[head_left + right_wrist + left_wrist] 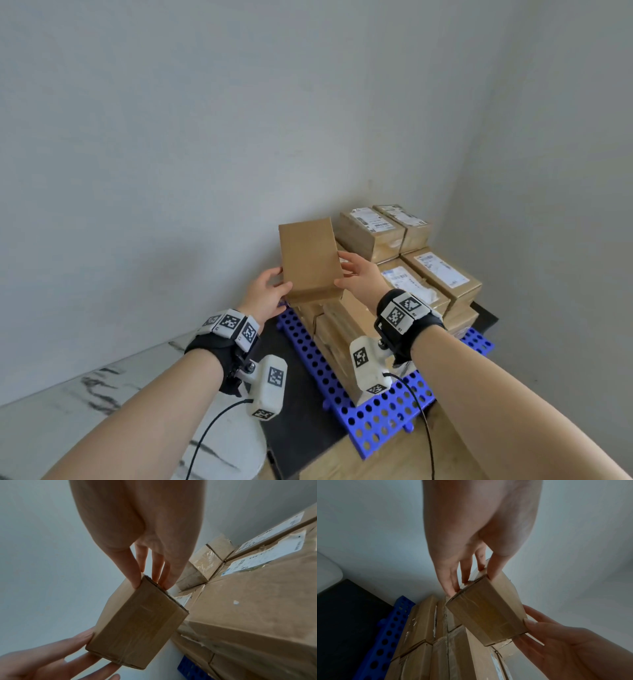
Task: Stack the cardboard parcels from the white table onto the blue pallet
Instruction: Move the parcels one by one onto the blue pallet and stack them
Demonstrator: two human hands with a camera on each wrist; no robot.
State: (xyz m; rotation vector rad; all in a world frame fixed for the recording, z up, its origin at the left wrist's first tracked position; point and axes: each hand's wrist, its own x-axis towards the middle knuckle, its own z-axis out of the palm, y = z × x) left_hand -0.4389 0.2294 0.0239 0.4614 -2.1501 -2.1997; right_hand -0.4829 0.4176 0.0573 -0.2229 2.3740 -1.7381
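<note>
Soft, even daylight fills the head view, with faint shadows and no glare. Both wrist views are dimmer and bluish, strongly stretched toward the edges; the near palms look soft, and the tape on the cardboard shows a dull sheen.

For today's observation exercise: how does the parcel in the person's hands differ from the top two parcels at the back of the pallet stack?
The held parcel is in the air, gripped by both hands; the top back parcels rest on the stack. Its visible faces are plain; theirs carry white labels. It is tilted; they lie flat. All are brown cardboard.
</note>
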